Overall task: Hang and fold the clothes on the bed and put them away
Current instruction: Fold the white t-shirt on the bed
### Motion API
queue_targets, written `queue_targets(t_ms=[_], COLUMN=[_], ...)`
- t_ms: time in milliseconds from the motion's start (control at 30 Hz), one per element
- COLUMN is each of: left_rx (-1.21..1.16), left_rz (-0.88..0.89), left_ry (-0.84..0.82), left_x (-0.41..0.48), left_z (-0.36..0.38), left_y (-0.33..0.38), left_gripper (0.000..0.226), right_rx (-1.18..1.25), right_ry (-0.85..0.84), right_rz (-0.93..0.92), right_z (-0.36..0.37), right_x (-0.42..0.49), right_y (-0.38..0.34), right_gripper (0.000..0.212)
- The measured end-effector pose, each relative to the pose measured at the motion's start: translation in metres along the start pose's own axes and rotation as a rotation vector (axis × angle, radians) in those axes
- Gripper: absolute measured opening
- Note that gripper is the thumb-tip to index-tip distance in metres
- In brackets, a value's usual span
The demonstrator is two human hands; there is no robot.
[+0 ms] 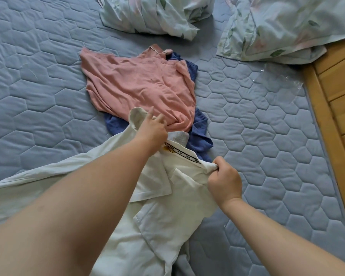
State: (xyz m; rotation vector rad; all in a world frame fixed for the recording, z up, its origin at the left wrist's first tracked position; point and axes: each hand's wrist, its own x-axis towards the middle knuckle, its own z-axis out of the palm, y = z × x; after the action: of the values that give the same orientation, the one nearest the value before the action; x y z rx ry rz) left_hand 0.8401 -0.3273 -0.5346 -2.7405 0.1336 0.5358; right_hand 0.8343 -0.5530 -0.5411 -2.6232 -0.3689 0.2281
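The right hand (224, 178) has its grip clenched on a bunch of the white polo shirt (167, 196) beside the collar. The left hand (154, 126) is at the collar's far end, fingers half-curled, its grip unclear. The shirt sprawls creased on the bed (257, 116), whose blue cover is quilted in hexagons. Beyond it, one soft pink top (139, 84) lies over one dark blue garment (199, 132).

Matt cloth on a quilted bed, edged by pale wood.
The bed cover (38, 76) is matt blue cloth, quilted in stitched hexagons. The white shirt (187, 188) is fine-textured matt knit, with a woven printed tape (184, 155) inside its collar. The pink shirt (137, 82) is thin, creased jersey. The pillows (287, 26) are smooth printed cloth. The frame (339, 92) is smooth light wood, and the film (277, 76) is clear glossy plastic.
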Motion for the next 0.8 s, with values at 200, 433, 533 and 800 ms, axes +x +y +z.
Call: queue_targets(t_ms=[200, 433, 533, 800], left_rx=[-0.123, -0.131, -0.064, 0.019], left_rz=[-0.231, -0.068, 0.102, -0.161], left_ry=[0.032, 0.383, 0.419, -0.167], left_x=[-0.022, -0.083, -0.116, -0.189], left_z=[0.007, 0.045, 0.073, 0.134], left_y=[-0.029, -0.035, -0.044, -0.049], left_gripper=[0.029, 0.034, 0.029, 0.036], right_rx=[-0.098, -0.028, -0.028, -0.091], right_ry=[0.049, 0.058, 0.026, -0.552], right_rz=[0.036, -0.09, -0.229, -0.481], right_z=[-0.003, 0.003, 0.013, 0.047], right_x=[-0.003, -0.048, -0.088, -0.192], right_y=[-0.002, -0.015, -0.028, -0.077], right_gripper=[0.019, 0.009, 0.005, 0.018])
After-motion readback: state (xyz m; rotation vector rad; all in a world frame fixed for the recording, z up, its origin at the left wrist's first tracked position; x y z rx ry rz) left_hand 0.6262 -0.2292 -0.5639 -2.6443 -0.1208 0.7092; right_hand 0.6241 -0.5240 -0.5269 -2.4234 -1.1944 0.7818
